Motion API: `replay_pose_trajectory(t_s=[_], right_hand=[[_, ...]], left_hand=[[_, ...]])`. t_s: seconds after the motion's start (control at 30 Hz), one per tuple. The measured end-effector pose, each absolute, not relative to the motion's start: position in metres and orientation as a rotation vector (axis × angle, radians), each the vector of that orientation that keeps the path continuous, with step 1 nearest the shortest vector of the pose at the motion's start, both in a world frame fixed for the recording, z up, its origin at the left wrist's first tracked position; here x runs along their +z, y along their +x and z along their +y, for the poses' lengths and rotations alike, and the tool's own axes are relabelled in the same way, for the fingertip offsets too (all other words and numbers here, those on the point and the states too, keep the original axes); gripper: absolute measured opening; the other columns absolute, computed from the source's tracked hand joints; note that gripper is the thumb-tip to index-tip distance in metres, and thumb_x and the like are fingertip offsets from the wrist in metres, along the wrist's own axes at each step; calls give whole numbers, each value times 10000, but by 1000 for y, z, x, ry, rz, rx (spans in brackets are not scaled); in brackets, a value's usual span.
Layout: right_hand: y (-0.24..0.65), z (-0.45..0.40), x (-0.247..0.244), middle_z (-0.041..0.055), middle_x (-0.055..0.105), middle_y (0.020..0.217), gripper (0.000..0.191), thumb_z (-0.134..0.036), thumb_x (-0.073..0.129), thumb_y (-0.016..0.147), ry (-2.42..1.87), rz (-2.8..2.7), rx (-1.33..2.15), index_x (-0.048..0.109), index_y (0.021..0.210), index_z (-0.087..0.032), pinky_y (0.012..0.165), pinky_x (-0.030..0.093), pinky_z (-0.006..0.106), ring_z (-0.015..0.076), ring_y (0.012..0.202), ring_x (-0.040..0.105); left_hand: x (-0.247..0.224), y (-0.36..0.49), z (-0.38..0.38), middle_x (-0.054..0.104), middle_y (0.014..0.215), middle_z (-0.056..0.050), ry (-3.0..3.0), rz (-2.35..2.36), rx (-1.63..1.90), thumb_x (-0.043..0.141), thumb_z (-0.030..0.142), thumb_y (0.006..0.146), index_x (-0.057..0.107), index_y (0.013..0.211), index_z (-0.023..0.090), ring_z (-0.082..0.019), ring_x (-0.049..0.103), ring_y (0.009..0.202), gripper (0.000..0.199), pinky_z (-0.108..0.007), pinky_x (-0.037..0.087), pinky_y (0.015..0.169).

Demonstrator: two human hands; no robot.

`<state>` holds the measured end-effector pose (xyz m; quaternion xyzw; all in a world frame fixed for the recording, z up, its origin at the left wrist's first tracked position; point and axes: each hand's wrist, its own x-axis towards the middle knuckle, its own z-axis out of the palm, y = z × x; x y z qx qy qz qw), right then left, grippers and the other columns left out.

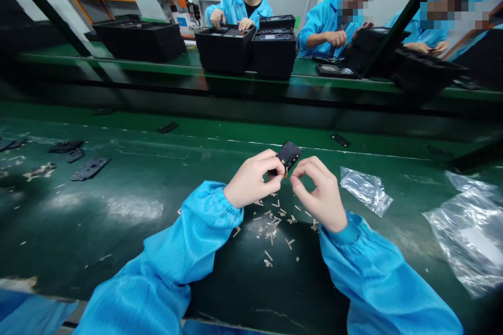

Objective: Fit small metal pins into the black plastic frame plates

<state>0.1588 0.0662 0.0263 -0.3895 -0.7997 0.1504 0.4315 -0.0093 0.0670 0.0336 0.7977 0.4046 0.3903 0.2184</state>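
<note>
A small flat black plastic part (290, 154) with rounded corners and small holes is tilted up above the green bench. My left hand (255, 178) grips its lower left end between thumb and fingers. Close to the part's lower right edge, my right hand (318, 188) has thumb and index finger drawn together in a pinch; whatever is between the tips is too small to make out. A bit of orange-brown material (285, 174) shows at the part's lower edge. Scattered pale scraps (271, 225) lie on the bench below both hands.
Several black parts (91, 168) lie at the left, and single ones (340, 140) along the bench's far side. Clear plastic bags (366, 190) rest at the right. Beyond a raised ledge, black trays (225, 49) stand stacked before co-workers (238, 8) in blue.
</note>
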Motion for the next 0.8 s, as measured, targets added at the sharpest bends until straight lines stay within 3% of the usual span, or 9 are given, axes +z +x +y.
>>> replay_pose_trajectory(t_s=[0.13,0.8], right_hand=[[158,67,26,24,531,769,68,-149,523,772,-931,-2007,457,564,782,-202,658,461,309,162,719,542],[158,66,26,33,560,774,66,-157,550,806,-903,-2043,451,601,783,-192,670,459,297,157,739,558]], left_hand=[[33,-9,66,496,767,4,2225,1104,1079,495,77,722,533,682,163,-95,493,691,103,-210,407,647],[36,-10,64,500,760,4,2264,1174,1026,492,92,724,540,682,162,-98,494,678,94,-213,390,630]])
